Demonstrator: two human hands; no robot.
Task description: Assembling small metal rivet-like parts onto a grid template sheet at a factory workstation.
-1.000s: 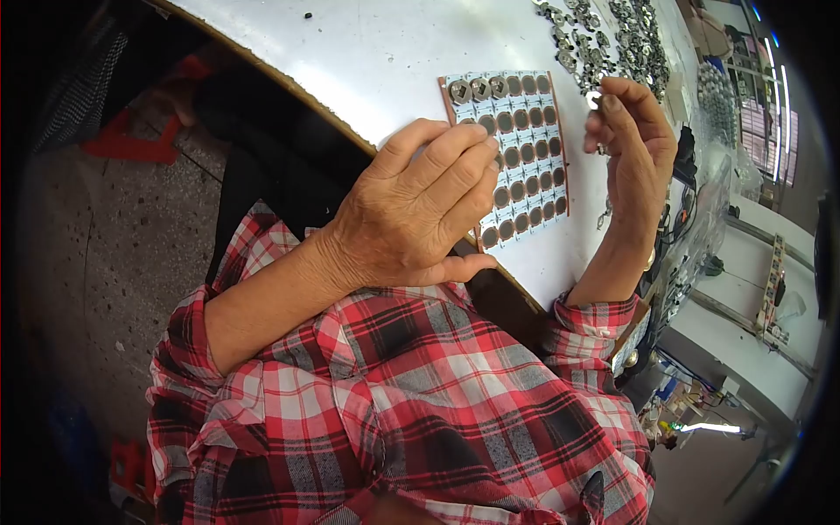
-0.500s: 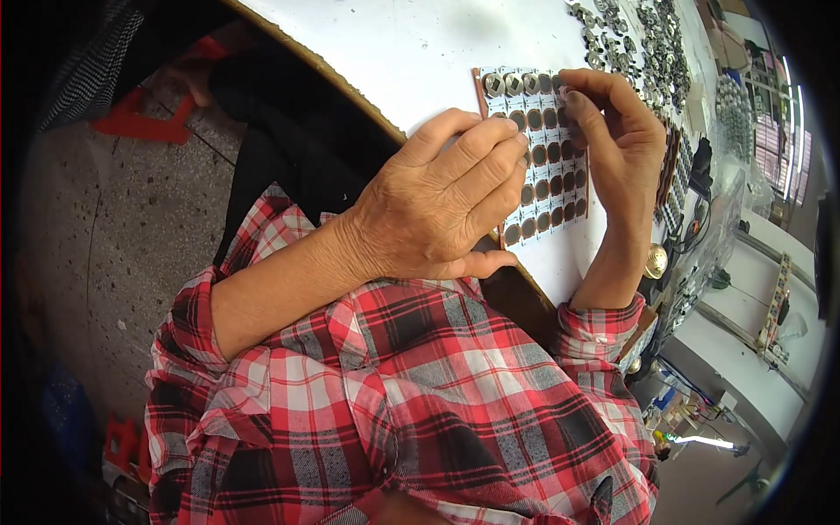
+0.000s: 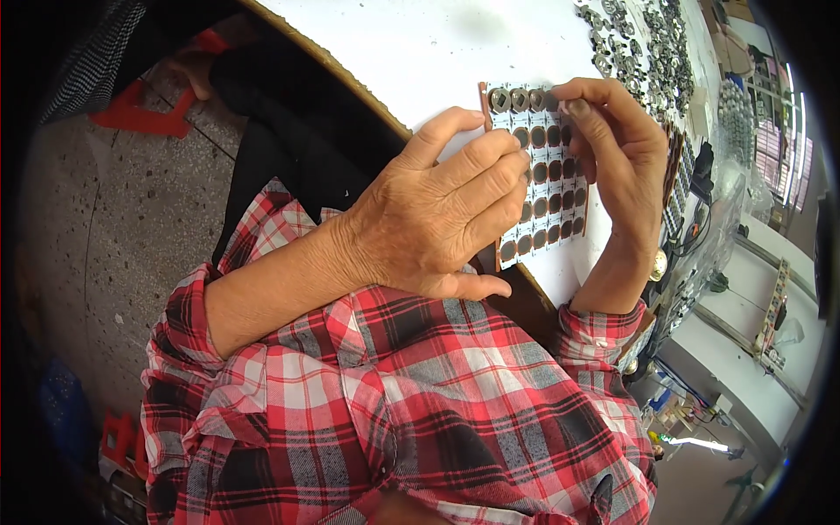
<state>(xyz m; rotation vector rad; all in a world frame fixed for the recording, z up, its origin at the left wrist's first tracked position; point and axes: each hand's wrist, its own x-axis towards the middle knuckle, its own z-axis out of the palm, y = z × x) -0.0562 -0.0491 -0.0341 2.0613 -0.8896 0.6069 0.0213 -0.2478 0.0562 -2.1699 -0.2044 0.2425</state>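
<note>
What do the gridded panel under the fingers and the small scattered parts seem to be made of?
Panel: probably circuit-board laminate, thin and pale, with brown edge strips and repeated dark discs. Small scattered parts: likely shiny metal, judging by silvery glints; the darker ones could be plastic.

speckled floor (image 3: 166, 219), red plastic frame (image 3: 144, 121), glowing tube light (image 3: 700, 444)

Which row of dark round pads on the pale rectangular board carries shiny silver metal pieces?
The topmost row, with three shiny silver metal pieces at its left end; dark round pads visible below are bare.
</note>
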